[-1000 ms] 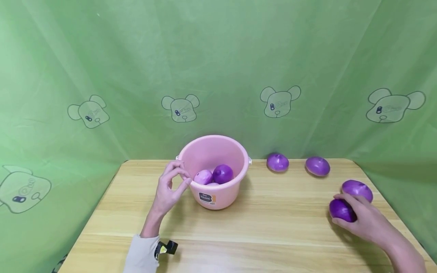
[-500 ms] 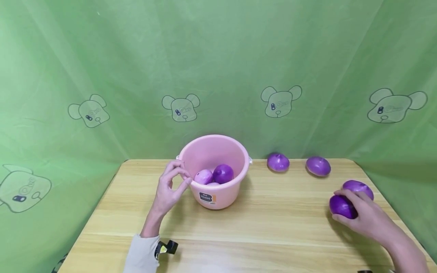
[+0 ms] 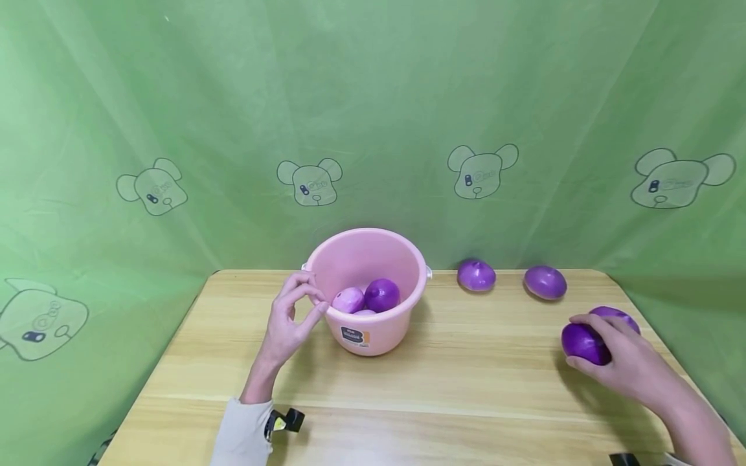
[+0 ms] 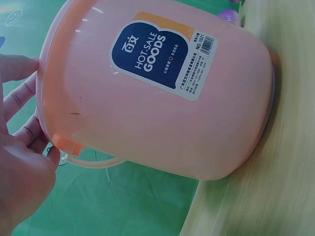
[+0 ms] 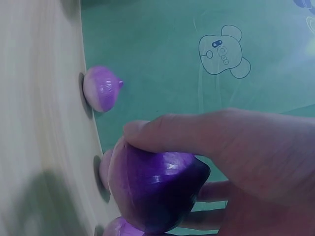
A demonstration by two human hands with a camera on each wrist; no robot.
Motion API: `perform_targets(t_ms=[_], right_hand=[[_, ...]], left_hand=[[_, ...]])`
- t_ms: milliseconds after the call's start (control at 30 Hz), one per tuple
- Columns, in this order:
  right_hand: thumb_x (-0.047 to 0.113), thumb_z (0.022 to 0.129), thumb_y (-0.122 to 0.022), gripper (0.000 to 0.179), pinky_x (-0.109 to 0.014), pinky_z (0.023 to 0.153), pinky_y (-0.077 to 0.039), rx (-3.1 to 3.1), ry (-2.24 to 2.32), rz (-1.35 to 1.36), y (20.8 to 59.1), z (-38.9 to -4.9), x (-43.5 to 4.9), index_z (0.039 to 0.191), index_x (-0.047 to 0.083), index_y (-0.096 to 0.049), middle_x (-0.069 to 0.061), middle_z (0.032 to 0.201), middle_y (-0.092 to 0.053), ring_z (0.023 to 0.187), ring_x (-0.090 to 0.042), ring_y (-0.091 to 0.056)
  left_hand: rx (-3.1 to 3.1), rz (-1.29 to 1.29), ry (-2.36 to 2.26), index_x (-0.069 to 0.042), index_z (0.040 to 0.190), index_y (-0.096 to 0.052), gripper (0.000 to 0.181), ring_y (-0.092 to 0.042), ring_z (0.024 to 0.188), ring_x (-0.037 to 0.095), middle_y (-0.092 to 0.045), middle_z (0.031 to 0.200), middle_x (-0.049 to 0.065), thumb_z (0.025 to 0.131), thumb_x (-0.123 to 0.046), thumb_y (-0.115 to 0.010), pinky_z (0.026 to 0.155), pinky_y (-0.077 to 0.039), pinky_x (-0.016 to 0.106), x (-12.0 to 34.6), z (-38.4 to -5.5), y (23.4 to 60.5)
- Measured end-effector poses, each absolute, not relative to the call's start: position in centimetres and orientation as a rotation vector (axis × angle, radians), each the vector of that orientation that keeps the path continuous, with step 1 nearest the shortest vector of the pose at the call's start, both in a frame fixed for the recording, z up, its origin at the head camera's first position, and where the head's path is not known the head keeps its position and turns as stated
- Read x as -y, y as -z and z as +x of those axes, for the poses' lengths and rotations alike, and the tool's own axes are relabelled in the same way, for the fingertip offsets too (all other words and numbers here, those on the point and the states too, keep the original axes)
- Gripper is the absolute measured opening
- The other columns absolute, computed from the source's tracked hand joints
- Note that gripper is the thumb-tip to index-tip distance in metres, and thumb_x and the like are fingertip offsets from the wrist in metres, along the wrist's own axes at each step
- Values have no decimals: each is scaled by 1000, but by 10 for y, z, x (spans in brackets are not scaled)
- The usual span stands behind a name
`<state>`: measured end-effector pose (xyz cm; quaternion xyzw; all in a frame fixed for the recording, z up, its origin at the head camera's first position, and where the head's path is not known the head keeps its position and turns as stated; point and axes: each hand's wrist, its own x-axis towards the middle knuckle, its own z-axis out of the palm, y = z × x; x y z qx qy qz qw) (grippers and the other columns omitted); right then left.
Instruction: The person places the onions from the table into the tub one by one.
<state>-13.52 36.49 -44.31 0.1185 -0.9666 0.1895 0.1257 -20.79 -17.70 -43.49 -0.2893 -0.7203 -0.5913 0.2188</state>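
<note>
Head view: left hand (image 3: 287, 327) holds the upright pink bucket (image 3: 386, 331), right hand (image 3: 632, 364) grips a dark purple onion (image 3: 584, 344)

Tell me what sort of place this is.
Probably a staged tabletop booth for recording, though I can't be certain. A green curtain printed with cartoon faces encloses three sides of a wood-look table, and a black device sits at the person's left cuff.

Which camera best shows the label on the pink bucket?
The left wrist view: the label is large and its "HOT-SALE GOODS" print readable. The head view shows it small; the right wrist view doesn't show it.
</note>
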Motion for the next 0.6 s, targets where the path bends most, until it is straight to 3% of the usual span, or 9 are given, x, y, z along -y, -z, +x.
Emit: perform_targets(t_ms=[600], right_hand=[[27,70,-94,76,-78,71,-47,2756,-544,344,429,-136,-352,133,8,-57,-34,124,-51,102,-59,-53]], left_hand=[[1978,-817,1645,-4,88,-68,13,-49,123,29,-57,110,14,85,8,-72,119,-31,51,177,-208,434]])
